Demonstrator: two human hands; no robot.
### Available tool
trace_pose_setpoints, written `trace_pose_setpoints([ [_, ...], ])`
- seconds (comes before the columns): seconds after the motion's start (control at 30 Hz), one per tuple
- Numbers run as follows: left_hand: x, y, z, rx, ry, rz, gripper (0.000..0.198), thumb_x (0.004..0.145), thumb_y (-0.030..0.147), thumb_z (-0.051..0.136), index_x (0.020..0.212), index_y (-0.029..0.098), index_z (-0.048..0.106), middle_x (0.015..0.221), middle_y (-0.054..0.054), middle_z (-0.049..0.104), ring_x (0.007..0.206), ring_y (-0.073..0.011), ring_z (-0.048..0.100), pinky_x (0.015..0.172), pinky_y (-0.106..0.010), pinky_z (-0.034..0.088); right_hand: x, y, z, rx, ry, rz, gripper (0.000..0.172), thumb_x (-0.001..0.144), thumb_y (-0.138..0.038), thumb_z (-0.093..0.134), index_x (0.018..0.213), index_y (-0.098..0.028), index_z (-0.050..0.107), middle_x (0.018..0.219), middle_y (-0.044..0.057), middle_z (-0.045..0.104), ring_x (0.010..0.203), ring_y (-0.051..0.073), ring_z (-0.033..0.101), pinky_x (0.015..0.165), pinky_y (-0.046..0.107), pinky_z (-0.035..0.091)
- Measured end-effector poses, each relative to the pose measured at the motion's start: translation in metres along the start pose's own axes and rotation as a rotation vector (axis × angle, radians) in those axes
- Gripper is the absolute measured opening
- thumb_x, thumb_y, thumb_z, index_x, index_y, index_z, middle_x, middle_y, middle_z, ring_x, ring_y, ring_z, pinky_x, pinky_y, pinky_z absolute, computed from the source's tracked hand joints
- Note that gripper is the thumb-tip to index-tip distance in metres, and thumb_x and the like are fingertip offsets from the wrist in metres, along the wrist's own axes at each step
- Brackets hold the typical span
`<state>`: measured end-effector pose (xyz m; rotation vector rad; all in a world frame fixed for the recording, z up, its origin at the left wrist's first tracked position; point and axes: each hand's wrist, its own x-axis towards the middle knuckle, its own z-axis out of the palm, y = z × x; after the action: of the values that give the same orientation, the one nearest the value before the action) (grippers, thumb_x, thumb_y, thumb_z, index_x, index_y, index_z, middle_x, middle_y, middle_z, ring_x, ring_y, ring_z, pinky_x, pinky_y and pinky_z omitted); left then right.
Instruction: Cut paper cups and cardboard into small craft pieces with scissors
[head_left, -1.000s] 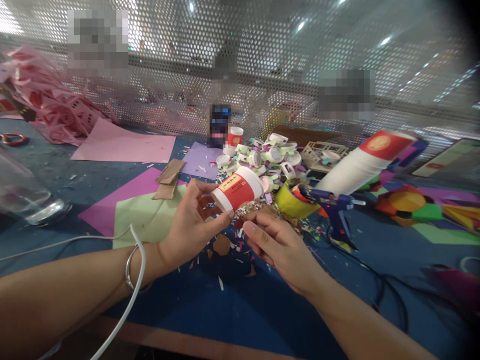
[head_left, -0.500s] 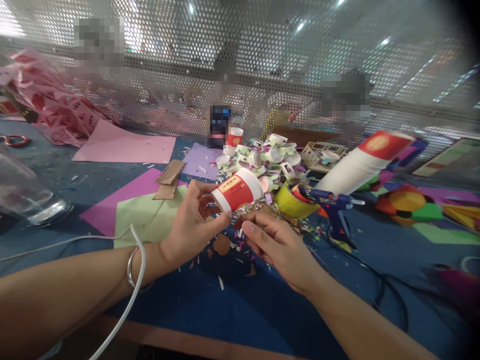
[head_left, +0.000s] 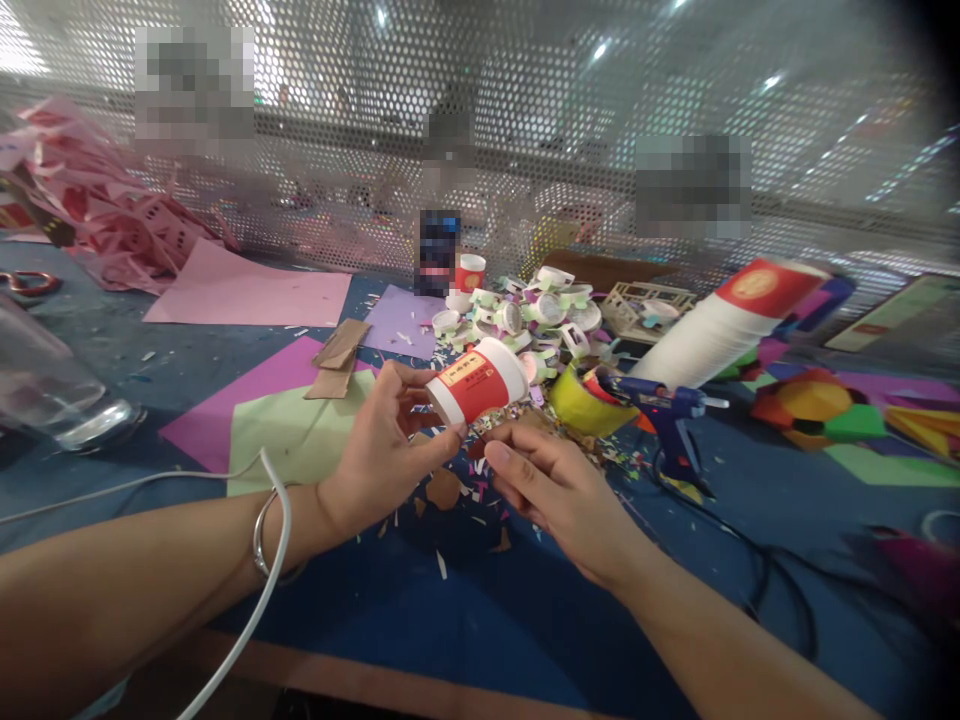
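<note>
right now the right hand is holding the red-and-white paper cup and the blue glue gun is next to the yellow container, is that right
Wrong hand: the head view shows the left hand holding the red-and-white paper cup. The blue glue gun is next to the yellow container, as you say.

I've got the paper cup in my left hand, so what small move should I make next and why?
I'd probably bring the small brown piece up to the cup's near end. Your left hand already holds the paper cup tilted, and your right hand seems to pinch that piece just below it, so only a short lift looks needed.
</note>
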<state>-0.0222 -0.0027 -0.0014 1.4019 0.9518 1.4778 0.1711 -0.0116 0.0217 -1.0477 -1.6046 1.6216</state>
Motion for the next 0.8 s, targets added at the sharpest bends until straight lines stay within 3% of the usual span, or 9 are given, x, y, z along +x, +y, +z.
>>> trace_pose_setpoints([
  [0.23, -0.0022, -0.0022, -0.001, 0.003, -0.043, -0.013, 0.037, 0.081, 0.026, 0.076, 0.101, 0.02, 0.045, 0.113, -0.01, 0.065, 0.1, -0.0213, 0.066, 0.082, -0.037, 0.058, -0.0008, -0.0001, 0.0006, -0.015, 0.016, -0.001, 0.032, 0.095, -0.052, 0.06, 0.09, -0.02, 0.059, 0.06, -0.006, 0.039, 0.05, 0.006, 0.03, 0.04, 0.02, 0.017],
  [0.7, -0.0035, -0.0031, -0.0038, 0.102, -0.018, 0.081, 0.04, 0.079, 0.019, 0.076, 0.107, 0.019, 0.048, 0.11, -0.009, 0.063, 0.099, -0.022, 0.067, 0.081, -0.036, 0.058, 0.0011, 0.0036, 0.0022, -0.006, 0.049, -0.006, 0.035, 0.094, -0.052, 0.061, 0.085, -0.018, 0.061, 0.058, -0.007, 0.042, 0.048, 0.004, 0.031, 0.039, 0.019, 0.019],
  [0.8, -0.006, -0.0014, -0.0016, 0.177, -0.039, 0.106, 0.038, 0.078, 0.018, 0.075, 0.107, 0.018, 0.051, 0.112, -0.01, 0.062, 0.103, -0.023, 0.065, 0.087, -0.038, 0.057, 0.0017, 0.0033, 0.0039, 0.002, 0.054, -0.018, 0.035, 0.094, -0.052, 0.061, 0.084, -0.018, 0.062, 0.057, -0.007, 0.042, 0.047, 0.004, 0.03, 0.039, 0.019, 0.018],
])
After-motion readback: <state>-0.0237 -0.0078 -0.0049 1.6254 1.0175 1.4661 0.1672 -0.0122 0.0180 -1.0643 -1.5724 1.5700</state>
